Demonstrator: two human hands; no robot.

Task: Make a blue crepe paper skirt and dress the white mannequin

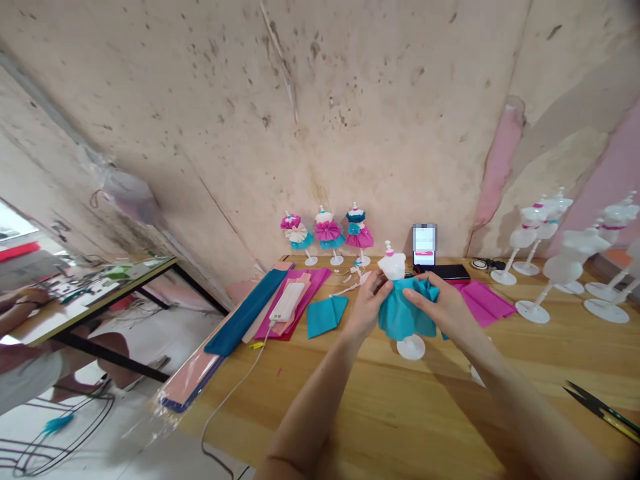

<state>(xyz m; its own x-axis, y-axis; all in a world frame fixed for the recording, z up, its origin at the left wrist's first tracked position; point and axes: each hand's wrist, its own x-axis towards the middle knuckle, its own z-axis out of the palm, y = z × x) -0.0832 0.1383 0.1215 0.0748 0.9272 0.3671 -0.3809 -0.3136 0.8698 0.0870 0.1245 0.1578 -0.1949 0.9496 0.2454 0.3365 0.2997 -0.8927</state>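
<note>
A small white mannequin [392,265] stands upright on its round base in front of me, with turquoise fabric [406,319] gathered around its waist like a skirt. My left hand [373,297] grips the fabric at the left side of the waist, fingers curled behind it. On the right side, my right hand [436,301] pinches the fabric with its thumb on the front; the fingertips behind are hidden. Folded turquoise cloth [324,316] lies to the left of my left hand. Magenta cloth [484,303] lies beyond my right forearm.
Three dressed mannequins [329,233] line the wall. Several bare ones [533,283] stand at right. A phone [424,245] is propped behind. Scissors [603,408] lie at the right front. A white power bank [287,301] with a cable rests on fabrics. Another person [20,307] sits far left.
</note>
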